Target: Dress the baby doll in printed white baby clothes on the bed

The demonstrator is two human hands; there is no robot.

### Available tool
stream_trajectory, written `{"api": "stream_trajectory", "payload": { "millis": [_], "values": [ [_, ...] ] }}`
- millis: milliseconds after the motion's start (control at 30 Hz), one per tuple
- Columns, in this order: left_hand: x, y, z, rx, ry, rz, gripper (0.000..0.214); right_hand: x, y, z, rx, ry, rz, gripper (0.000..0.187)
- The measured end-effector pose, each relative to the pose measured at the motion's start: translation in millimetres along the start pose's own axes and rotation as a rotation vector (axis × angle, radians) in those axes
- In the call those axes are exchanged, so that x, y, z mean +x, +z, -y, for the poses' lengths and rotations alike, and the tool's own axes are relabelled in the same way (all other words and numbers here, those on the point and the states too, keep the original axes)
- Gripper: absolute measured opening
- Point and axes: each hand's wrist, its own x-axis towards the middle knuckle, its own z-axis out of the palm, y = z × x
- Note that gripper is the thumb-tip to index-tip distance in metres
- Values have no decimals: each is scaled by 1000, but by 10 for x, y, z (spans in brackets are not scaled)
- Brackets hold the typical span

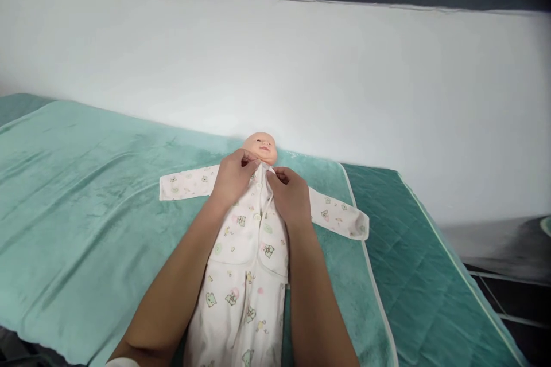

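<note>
A baby doll [261, 147] lies on its back, its head toward the wall. It wears a white printed baby shirt [241, 223] with both sleeves spread out sideways, and matching printed trousers [236, 315] below. My left hand [235, 176] pinches the shirt's collar at the doll's neck, on the left side. On the right side of the neckline my right hand [290, 192] grips the other collar edge between thumb and fingers. Small buttons [257, 217] run down the shirt's front. My fingers partly hide the collar.
Beneath the doll spreads a light green blanket [99, 195] with a pale edge, over a darker green quilted cover [422, 275]. A white wall [275, 69] with a dark upper band stands behind. Dark floor tiles [512, 292] show at the right.
</note>
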Motion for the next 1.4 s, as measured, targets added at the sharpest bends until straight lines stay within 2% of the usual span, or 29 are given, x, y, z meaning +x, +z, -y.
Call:
{"api": "stream_trajectory", "payload": {
  "millis": [167,267,400,567,700,933,1067,1233,1400],
  "values": [
    [-16,1,49,-45,-2,6,13,2,47,-54,265,-27,56,33],
    [-20,10,61,-26,14,15,12,-20,66,-44,299,-75,69,33],
    [-28,12,70,0,28,29,14,-33,53,-23,245,-109,99,31],
    [-24,6,85,19,51,39,12,-9,47,-34,167,-116,55,30],
    [-27,3,90,22,60,61,12,2,71,-33,149,-123,97,29],
    [-58,-28,57,64,36,94,12,14,94,-42,30,-172,90,20],
    [-76,-24,38,17,3,124,15,3,94,-18,-33,-190,106,19],
    [-60,9,78,0,-25,91,12,-16,89,25,-86,-123,147,19],
    [-66,-14,100,-4,-42,83,16,-6,74,16,-23,-57,132,24]
  ]
}}
